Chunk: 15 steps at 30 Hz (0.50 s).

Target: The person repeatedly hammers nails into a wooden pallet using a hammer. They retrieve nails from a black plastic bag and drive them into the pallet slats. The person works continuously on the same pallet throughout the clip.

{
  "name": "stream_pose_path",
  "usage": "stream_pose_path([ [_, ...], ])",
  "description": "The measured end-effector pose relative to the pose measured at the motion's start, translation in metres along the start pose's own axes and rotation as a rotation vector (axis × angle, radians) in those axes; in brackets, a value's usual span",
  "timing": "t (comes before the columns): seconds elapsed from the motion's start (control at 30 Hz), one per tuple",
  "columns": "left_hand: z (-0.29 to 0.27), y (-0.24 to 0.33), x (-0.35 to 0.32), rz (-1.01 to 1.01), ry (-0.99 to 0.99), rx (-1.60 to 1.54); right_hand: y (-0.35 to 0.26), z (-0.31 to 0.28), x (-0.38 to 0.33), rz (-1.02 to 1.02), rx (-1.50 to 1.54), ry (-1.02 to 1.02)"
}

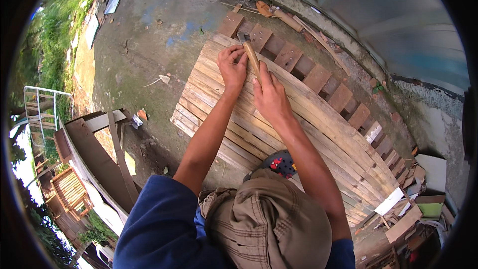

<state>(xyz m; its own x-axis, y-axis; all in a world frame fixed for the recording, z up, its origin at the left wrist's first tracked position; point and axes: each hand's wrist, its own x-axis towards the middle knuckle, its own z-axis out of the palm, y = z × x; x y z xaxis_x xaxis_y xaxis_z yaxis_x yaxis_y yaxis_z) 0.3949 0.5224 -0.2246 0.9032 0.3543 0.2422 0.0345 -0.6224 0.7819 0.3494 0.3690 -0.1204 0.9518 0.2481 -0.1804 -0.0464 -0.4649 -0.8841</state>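
A hammer [252,59] with a pale wooden handle is in my right hand [272,94], whose fingers wrap round the lower handle. The dark hammer head [243,37] sits at the far edge of a panel of weathered wooden planks [254,124]. Just left of the hammer head, my left hand [232,67] rests near the same edge with its fingers bent and pinched together. Whatever lies between those fingertips is too small or hidden to make out. My knee and a dark patterned shoe [280,163] are over the panel's near side.
Beyond the panel runs a row of short brown wood blocks [316,78] beside a wall. Scrap boards [406,224] pile up at the right. Left of me stands a wooden frame [94,144], with a bamboo chair [71,189] past it. Bare concrete floor [144,50] stretches far left.
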Motion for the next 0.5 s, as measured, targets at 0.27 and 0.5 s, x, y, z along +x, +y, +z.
stream_pose_path([
  [0.27,-0.0011,0.0037,0.0003,-0.013,0.014,0.006,0.0055,-0.0016,0.001,-0.038,0.015,0.023],
  [0.5,-0.007,0.0023,0.0007,0.058,-0.026,0.002,0.0048,-0.006,-0.0004,-0.098,0.028,0.11],
])
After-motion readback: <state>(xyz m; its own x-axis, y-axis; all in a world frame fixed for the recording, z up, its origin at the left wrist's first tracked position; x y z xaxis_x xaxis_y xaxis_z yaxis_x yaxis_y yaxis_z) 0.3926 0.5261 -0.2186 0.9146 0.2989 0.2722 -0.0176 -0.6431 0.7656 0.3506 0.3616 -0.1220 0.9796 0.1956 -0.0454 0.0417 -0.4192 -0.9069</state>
